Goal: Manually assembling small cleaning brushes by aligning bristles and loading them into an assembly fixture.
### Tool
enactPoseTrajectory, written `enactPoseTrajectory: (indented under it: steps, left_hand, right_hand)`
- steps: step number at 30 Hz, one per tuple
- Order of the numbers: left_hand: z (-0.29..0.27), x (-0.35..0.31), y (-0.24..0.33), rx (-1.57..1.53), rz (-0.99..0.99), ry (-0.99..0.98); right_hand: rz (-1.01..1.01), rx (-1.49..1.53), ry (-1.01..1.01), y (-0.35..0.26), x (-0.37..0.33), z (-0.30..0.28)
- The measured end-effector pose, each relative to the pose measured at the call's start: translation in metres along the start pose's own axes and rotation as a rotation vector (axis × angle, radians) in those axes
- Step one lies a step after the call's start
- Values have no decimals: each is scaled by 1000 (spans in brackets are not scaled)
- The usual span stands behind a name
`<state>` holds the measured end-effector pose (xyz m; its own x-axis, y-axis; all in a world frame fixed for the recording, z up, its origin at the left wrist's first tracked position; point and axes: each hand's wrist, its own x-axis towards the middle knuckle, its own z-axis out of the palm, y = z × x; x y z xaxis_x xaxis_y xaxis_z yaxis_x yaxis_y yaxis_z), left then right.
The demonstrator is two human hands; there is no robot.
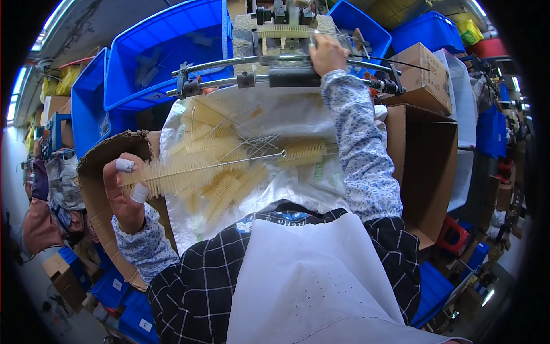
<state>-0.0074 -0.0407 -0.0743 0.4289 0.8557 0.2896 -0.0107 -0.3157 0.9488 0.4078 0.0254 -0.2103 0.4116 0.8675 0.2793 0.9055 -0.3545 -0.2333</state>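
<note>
Apron [309, 275]; brush [189, 172] lies crosswise, handle rightward

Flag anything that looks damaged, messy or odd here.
The brown cardboard box beside the left hand has a torn, ragged rim. The bottle brushes lie criss-crossed in a loose heap on the white sheet. Nothing else stands out.

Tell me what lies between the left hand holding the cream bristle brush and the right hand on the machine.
In the head view, a pile of cream bristle brushes on a white sack lies between the left hand and the right hand.
</note>
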Motion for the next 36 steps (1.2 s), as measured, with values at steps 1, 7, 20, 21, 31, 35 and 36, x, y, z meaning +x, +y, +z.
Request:
enactPoseTrajectory:
  steps: [1,7,20,21,31,35,36]
  left_hand:
    - [-2,-1,1,8,6,17]
    - [-4,-8,-4,-8,-30,61]
    - [34,11,-7,-117,-136,-276]
    - [34,9,-6,-105,-144,-279]
    - [110,18,-31,-34,-17,-431]
    - [116,-11,-28,-189,-234,-154]
    - [108,-21,-31,19,-244,-249]
  right_hand:
    - [-2,1,-1,13,2,-2]
    - [5,-36,20,96,9,-11]
    - [-249,251,-180,182,44,-34]
    - [-188,338,-307,187,36,-51]
    - [-484,1041,-1261,-6,-114,-104]
    - [-305,1158,-1298,-57,-134,-104]
    - [-298,1130,-1231,-52,-131,-98]
